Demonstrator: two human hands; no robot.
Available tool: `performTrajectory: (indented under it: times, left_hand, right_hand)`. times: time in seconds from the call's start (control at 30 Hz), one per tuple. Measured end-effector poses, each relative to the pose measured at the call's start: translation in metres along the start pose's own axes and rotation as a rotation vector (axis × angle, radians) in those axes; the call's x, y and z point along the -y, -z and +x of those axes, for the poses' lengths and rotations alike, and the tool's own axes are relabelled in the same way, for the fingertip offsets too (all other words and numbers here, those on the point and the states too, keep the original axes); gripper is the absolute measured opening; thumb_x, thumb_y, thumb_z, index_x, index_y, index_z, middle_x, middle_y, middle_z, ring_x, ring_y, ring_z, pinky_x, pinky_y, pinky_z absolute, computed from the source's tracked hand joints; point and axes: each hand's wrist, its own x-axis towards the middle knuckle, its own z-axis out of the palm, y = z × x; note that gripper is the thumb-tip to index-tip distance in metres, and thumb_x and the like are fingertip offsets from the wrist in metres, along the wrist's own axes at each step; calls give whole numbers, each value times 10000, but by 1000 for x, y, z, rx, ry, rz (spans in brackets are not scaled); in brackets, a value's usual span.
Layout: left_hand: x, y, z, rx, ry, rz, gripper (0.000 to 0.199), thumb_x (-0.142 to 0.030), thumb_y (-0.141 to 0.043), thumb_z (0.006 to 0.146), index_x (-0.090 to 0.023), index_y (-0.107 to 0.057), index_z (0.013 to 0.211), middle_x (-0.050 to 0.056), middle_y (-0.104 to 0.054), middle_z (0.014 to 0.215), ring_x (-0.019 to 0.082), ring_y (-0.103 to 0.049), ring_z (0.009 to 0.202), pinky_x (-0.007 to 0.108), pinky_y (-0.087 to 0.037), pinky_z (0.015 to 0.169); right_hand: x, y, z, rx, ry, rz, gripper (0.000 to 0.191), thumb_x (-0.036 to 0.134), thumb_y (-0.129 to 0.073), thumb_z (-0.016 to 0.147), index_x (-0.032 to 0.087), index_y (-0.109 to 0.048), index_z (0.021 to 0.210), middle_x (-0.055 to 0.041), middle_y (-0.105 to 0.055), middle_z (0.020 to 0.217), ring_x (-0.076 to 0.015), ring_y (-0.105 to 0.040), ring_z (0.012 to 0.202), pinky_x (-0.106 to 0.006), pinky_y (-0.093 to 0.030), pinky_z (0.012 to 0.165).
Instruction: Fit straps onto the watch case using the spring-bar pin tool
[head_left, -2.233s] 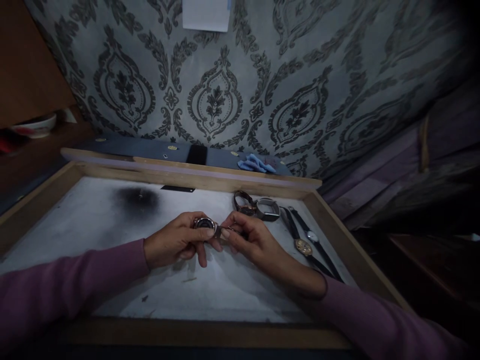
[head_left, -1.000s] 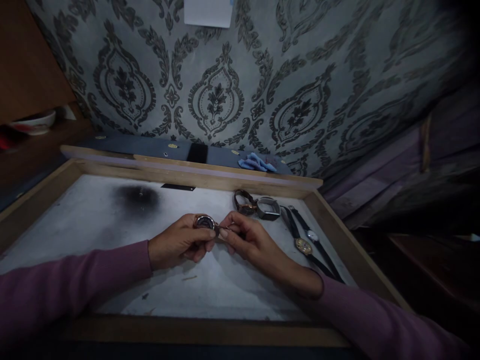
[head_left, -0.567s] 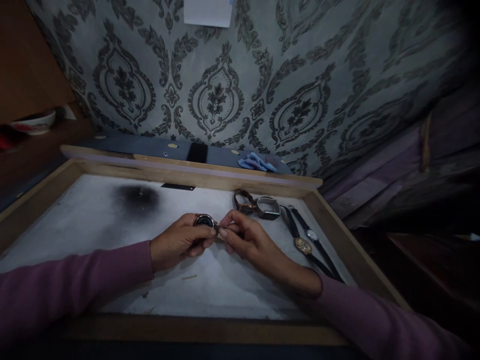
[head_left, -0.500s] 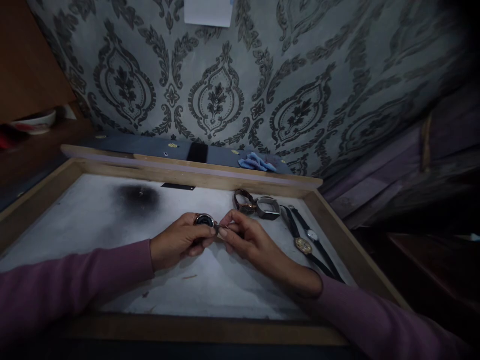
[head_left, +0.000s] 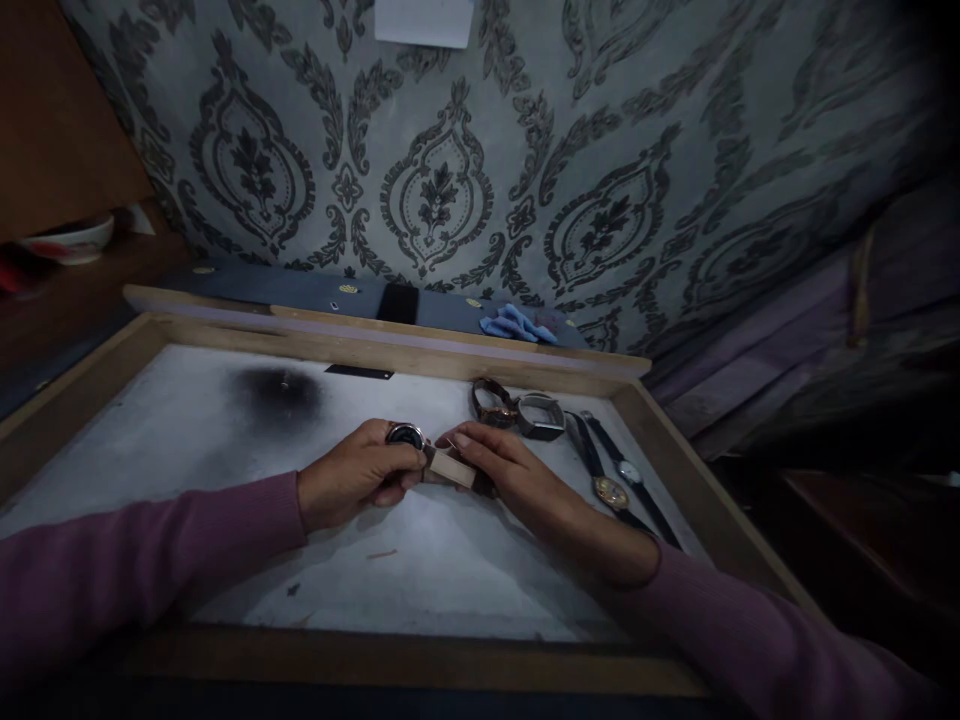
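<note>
My left hand [head_left: 364,473] is closed on a round-faced watch [head_left: 406,437], whose dark dial and shiny rim show above the thumb. From its lower right side a light-coloured strap [head_left: 452,469] stretches toward my right hand [head_left: 499,463], whose fingers are closed on the strap's upper edge and far end. Both hands are above the pale floor of a wooden-framed tray. Behind my right hand lie a brown-strapped watch [head_left: 491,402] and a square-faced watch [head_left: 540,416]. Farther right are a gold-faced watch [head_left: 610,492] and a white-faced watch [head_left: 628,472], both with dark straps.
The wooden tray [head_left: 450,343] has raised sides all round. A flat black piece [head_left: 359,372] lies by its back wall. Behind the rim is a blue cloth flower [head_left: 517,323]. A bowl [head_left: 75,242] sits on a shelf at the left, and patterned wallpaper rises behind.
The strap between my hands has turned so that its broad light side shows. My right hand has shifted slightly right, its fingers now farther over the strap.
</note>
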Motion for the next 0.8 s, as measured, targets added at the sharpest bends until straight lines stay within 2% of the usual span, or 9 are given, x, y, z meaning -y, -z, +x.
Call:
performTrajectory:
  times: [0.07,0.13,0.37,0.47,0.63,0.8]
  left_hand:
    - [-1,-1,-1,6,4,3,172,-173,-544,680,-150,-482,521,-53,-471,476,9,-322,317,163,-178,317]
    - [-3,-2,-2,10,6,9,162,-170,-540,680,-150,-486,528,-55,-473,473,8,-317,311,162,-173,313]
    - [-3,0,-3,16,-5,7,154,-166,-538,685,-149,-489,541,-55,-478,480,8,-318,319,157,-186,316]
    - [-3,1,-1,13,-19,20,169,-165,-537,686,-149,-481,528,-53,-473,480,7,-323,319,155,-184,315]
    - [-3,-1,-1,19,-15,6,150,-169,-538,666,-154,-479,529,-61,-475,468,8,-328,308,150,-190,310]
    - [-3,-2,-2,21,-17,0,144,-179,-547,659,-156,-481,533,-66,-475,464,9,-329,310,148,-198,312]
  right_hand:
    - [-1,2,1,-33,-30,40,192,295,-554,838,154,-625,948,-21,-611,757,-116,-535,645,-222,-392,551]
    - [-2,3,0,-36,-47,79,227,222,-579,801,161,-623,1015,-31,-641,839,-129,-576,722,-233,-436,615]
    - [1,3,-2,-28,20,175,410,238,-665,780,182,-561,1173,-49,-674,947,-149,-645,870,-287,-502,794]
    - [2,4,-3,-61,54,125,355,294,-672,796,178,-578,1118,-57,-680,901,-158,-648,839,-281,-509,742]
    - [2,3,-2,-75,69,1,259,339,-628,818,145,-620,990,-8,-606,723,-108,-541,617,-226,-424,560]
    - [2,2,0,-86,121,-42,241,341,-580,831,155,-619,979,-5,-594,714,-116,-532,623,-240,-417,579]
